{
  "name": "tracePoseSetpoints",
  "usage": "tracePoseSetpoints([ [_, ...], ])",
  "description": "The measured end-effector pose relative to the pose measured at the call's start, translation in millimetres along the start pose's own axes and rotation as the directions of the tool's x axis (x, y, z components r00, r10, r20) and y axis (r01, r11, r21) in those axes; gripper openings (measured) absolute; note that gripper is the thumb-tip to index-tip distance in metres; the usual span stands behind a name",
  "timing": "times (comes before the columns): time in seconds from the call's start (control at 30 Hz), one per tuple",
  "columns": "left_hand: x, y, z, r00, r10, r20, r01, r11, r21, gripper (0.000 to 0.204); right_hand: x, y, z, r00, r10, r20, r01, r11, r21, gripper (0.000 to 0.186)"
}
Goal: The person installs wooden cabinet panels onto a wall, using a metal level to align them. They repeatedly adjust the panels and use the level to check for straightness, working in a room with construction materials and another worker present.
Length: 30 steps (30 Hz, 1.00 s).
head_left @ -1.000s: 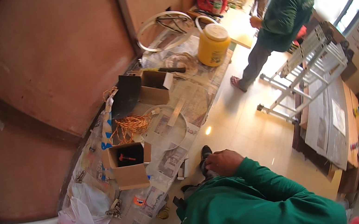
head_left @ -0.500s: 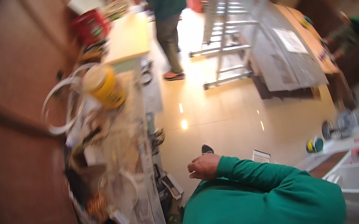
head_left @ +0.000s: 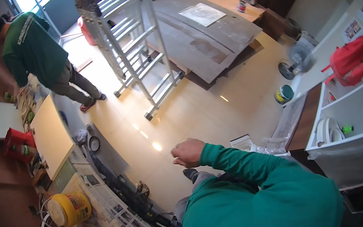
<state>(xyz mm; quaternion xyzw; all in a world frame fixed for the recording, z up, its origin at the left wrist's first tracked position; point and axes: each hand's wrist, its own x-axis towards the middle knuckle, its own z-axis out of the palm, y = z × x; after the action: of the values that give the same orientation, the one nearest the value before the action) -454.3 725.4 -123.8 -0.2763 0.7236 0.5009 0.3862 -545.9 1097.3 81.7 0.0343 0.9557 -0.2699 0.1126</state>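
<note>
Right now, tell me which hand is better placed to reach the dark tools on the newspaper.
Probably the right. The right hand is the only one in view, curled and apparently empty, raised above the floor with the dark tools on the newspaper to its left. The left hand is out of view.

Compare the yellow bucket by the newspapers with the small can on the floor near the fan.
The yellow bucket is clearly bigger than the small can. The bucket is yellow all over with a pale lid; the can has a teal top and a yellow side. The bucket sits by spread newspapers, the can on bare floor tiles. Both are round containers.
</note>
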Motion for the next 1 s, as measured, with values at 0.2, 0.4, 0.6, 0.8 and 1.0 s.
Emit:
tracePoseSetpoints([
  [0.2,2,-9,-72,0.965,-0.021,-0.263,-0.003,0.996,-0.089,0.02,11,-21,4,0.983,0.016,0.181,-0.027,0.998,0.059,0.03],
  [0.4,-31,-87,-142,0.804,-0.209,-0.557,0.01,0.941,-0.339,0.021,77,-85,12,0.96,-0.158,0.229,0.149,0.987,0.056,0.03],
  [0.6,-95,-135,-158,0.592,-0.429,-0.682,-0.024,0.837,-0.547,0.022,154,-162,43,0.867,-0.467,0.177,0.471,0.882,0.017,0.029],
  [0.8,-91,-126,-136,0.53,-0.535,-0.658,-0.018,0.768,-0.64,0.023,237,-223,34,0.819,-0.47,0.329,0.5,0.866,-0.009,0.028],
  [1.0,-77,-81,-134,0.482,-0.582,-0.655,0.034,0.759,-0.65,0.024,315,-245,42,0.759,-0.555,0.341,0.531,0.83,0.169,0.019],
])
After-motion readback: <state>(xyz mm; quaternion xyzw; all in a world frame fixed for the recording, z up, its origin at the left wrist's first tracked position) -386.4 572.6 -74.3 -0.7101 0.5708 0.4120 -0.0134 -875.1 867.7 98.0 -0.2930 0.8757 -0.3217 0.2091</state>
